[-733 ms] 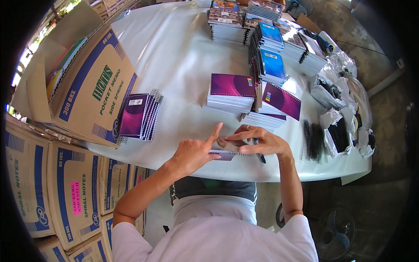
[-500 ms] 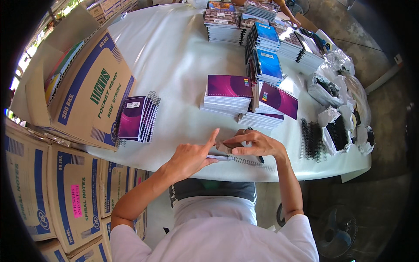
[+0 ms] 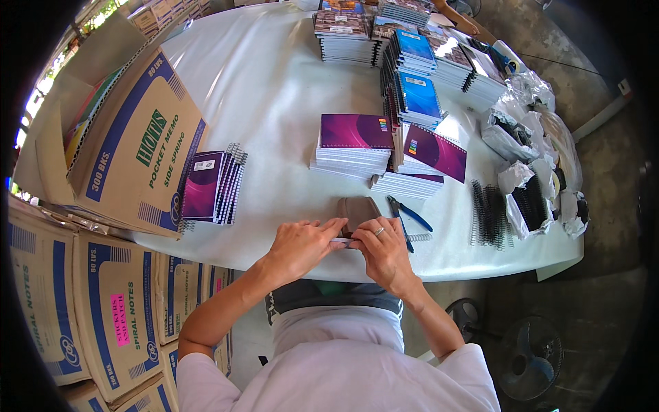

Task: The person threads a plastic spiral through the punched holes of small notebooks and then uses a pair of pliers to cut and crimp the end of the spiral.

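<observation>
Near the table's front edge, my left hand [image 3: 301, 247] pinches one end of a small notebook [image 3: 341, 242], seen almost edge-on. My right hand [image 3: 383, 253] has its fingers closed on the other end and hides most of it. A thin wire coil [image 3: 421, 237] sticks out to the right of that hand. Just beyond my fingers lies a brown block-like piece [image 3: 358, 211]; its kind is not clear. Blue-handled pliers [image 3: 414, 216] rest on the table beside my right hand.
Purple notebooks [image 3: 357, 132] stand stacked ahead, with blue notebooks [image 3: 420, 95] behind. More purple spiral notebooks [image 3: 206, 185] lean by a large carton [image 3: 141, 147] at left. Loose black coils [image 3: 489, 216] and wrapped coils [image 3: 528, 206] lie right. Another person's arm [image 3: 458, 17] shows far off.
The brown piece, between my hands before, now lies beyond them. My right hand has moved left and closed on the notebook, uncovering the pliers. Less of the coil sticks out.
</observation>
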The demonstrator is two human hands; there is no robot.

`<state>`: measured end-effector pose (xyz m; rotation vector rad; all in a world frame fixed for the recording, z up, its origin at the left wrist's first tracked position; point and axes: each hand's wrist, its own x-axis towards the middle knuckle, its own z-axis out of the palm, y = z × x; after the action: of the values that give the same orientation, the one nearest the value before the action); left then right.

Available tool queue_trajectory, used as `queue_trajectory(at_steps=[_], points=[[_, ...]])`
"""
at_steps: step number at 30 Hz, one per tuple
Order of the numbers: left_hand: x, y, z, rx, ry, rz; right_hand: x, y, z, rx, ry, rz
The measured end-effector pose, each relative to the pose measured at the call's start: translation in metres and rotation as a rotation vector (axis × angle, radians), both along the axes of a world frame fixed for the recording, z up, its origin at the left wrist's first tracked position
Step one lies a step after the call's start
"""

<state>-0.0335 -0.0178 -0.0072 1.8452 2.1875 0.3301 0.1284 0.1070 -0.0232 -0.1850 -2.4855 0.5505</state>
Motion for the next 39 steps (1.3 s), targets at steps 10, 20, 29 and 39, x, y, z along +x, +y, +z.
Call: queue_trajectory(at_steps=[10,20,29,39], points=[[0.002,-0.005,-0.002,0.003,0.020,0.014,0.005,-0.005,-0.003,0.093,0.019,-0.059],[0.020,0.002,0.004,0.044,-0.121,0.075,0.006,-0.017,-0.017,0.041,0.161,-0.112],[0.017,-0.018,-0.005,0.244,0.000,-0.063,0.014,-0.014,-0.003,-0.306,-0.002,0.051],[-0.004,-0.016,-0.011,0.260,0.069,-0.011,-0.010,0.090,0.012,-0.173,-0.515,0.283]])
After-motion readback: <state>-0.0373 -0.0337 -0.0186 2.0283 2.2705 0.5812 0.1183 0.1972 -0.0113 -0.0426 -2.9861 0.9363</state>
